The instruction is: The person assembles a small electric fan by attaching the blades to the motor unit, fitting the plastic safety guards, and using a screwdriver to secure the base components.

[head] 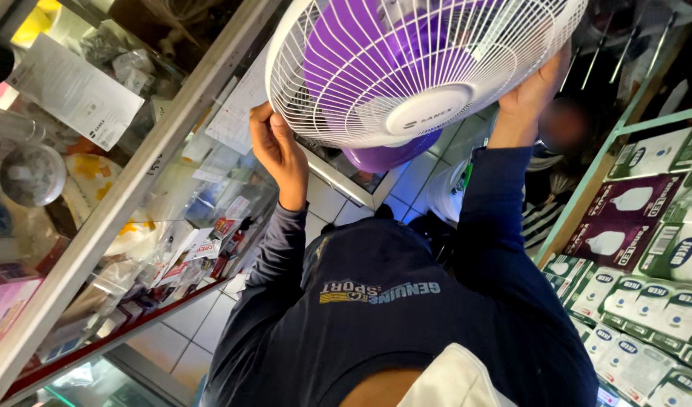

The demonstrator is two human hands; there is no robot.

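I hold up a fan (406, 68) with a white wire guard, purple blades and a purple rear housing, in front of my chest. My left hand (276, 151) grips the guard's rim at its lower left, fingers curled around the edge. My right hand (533, 89) grips the rim on the right side. Both arms are in dark blue long sleeves. The top of the fan runs out of view.
A glass display counter (127, 196) with papers and small packaged goods stands close on my left. Green shelves (640, 249) of boxed light bulbs fill the right. Another person (564, 128) stands beyond the fan. Pale floor tiles (187, 332) show below.
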